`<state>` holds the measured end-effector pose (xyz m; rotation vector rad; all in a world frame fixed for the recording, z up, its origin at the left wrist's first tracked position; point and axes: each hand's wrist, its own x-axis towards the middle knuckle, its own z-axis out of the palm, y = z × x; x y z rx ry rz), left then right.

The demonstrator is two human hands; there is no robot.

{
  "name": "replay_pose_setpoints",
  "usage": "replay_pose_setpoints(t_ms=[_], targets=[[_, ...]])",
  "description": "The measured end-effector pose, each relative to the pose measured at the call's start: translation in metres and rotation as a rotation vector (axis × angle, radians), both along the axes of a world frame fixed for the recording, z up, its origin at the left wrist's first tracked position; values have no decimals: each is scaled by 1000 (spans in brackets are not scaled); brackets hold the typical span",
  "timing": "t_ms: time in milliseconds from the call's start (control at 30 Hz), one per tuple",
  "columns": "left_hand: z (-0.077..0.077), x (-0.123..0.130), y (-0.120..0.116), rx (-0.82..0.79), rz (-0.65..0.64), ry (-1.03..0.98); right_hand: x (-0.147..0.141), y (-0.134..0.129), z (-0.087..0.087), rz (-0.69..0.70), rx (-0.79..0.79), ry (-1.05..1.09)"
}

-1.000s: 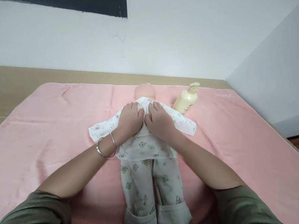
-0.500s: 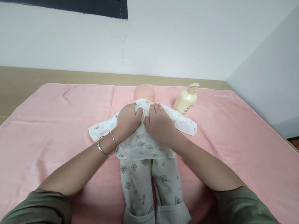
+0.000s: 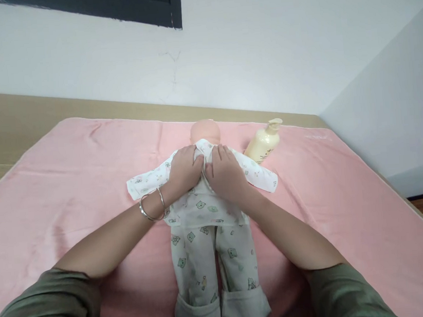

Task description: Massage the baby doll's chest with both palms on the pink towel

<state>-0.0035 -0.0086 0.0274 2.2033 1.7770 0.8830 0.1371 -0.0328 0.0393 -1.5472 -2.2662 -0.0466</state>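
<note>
A baby doll [image 3: 205,131] lies on a pink sheet, its bald head toward the wall and no face showing. It wears a white printed top [image 3: 204,210] with both sleeves spread sideways and matching trousers [image 3: 196,264] with turned-up cuffs. My left hand [image 3: 186,169], with a silver bangle [image 3: 152,205] at the wrist, rests flat on the upper left of the top. Opposite it, my right hand [image 3: 227,174] lies flat on the upper right. Both hands are open, thumbs pointing inward, with cloth creased between them. Some fingertips are hidden in the folds.
A cream pump bottle [image 3: 263,142] leans beyond the doll's right sleeve. The pink sheet [image 3: 89,187] covers most of a wooden surface [image 3: 17,112]. A white wall [image 3: 243,53] rises behind, with a dark frame [image 3: 141,7] at upper left.
My left hand has shifted slightly inward, and the cloth between my thumbs is a little more bunched. The doll and bottle stay in place.
</note>
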Motion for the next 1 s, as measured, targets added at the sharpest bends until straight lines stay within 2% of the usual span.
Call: replay_pose_setpoints(t_ms=[67, 133, 367, 1000], targets=[[-4, -2, 7, -7, 26, -70, -5, -9, -3, -1, 24, 9], [-7, -2, 7, 6, 35, -94, -5, -7, -3, 15, -5, 24], [-12, 0, 0, 46, 14, -67, 8, 28, 0, -73, -142, 141], [-11, -2, 3, 33, -10, -77, 8, 26, -2, -63, -211, 132]])
